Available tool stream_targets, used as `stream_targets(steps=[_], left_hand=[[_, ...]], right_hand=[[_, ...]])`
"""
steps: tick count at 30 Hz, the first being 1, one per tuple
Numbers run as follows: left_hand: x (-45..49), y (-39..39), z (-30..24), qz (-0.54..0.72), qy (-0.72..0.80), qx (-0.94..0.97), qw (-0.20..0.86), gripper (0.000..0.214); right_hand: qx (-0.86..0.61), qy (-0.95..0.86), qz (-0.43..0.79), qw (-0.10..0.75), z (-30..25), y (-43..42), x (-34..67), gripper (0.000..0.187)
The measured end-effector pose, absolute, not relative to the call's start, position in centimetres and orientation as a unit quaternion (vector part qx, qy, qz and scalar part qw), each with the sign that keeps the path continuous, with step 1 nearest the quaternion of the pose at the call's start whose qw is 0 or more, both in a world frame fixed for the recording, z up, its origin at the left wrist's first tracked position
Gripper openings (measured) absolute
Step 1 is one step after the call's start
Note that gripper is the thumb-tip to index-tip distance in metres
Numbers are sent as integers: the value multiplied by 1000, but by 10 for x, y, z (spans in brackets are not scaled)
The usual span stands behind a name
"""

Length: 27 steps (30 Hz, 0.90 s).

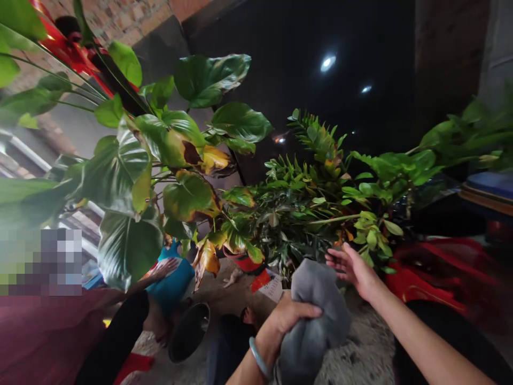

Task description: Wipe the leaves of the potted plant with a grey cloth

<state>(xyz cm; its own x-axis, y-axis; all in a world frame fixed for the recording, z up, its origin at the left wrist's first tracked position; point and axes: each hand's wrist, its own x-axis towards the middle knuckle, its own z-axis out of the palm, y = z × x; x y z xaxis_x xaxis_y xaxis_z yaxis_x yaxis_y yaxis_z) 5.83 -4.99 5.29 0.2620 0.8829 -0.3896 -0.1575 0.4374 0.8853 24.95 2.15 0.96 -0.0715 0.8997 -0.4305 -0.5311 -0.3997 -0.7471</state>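
In the head view my left hand (294, 314), a pale bangle on its wrist, is wrapped round a bunched grey cloth (318, 334). The cloth rises above the thumb and hangs down below the hand. My right hand (355, 271) is just right of the cloth with its fingers apart and nothing in them. Its fingertips are close to the low green leaves (372, 235) of a bushy plant; I cannot tell whether they touch. Farther left, large broad leaves (120, 176), some yellowed and browned, spread over the scene.
A person in a maroon top (52, 337) sits at left, a hand (162, 268) on a teal object (176, 283). A dark bucket (189, 331) stands on the floor. At right is a red plastic item (425, 278). Behind the plants stands a glossy black panel (300, 64).
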Motion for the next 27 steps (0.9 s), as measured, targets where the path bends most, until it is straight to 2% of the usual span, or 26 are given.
stream_targets(steps=[2, 6, 9, 12, 15, 18, 23, 25, 27], left_hand=[[52, -58, 65, 373, 457, 397, 703, 41], [41, -29, 124, 526, 437, 374, 627, 41], [45, -1, 139, 598, 442, 334, 579, 38], [51, -5, 108, 541, 478, 378, 579, 39], [45, -39, 71, 412, 467, 428, 655, 50], [27, -62, 73, 379, 457, 452, 666, 48], [3, -24, 124, 640, 475, 265, 543, 32], [4, -10, 123, 681, 473, 211, 517, 24], [9, -17, 101, 652, 484, 214, 544, 22]], right_hand=[[-448, -202, 703, 515, 11, 20, 250, 39], [-445, -207, 673, 553, 18, 18, 246, 36], [-426, -196, 681, 563, 22, 17, 243, 38], [-413, -196, 682, 571, 22, 17, 242, 35], [-427, -214, 674, 564, 20, 18, 243, 34], [-448, -241, 662, 551, 16, 19, 244, 38], [-472, -293, 609, 565, 11, 18, 242, 33], [-466, -303, 603, 572, 8, 17, 240, 28], [-461, -306, 599, 578, 7, 15, 239, 23]])
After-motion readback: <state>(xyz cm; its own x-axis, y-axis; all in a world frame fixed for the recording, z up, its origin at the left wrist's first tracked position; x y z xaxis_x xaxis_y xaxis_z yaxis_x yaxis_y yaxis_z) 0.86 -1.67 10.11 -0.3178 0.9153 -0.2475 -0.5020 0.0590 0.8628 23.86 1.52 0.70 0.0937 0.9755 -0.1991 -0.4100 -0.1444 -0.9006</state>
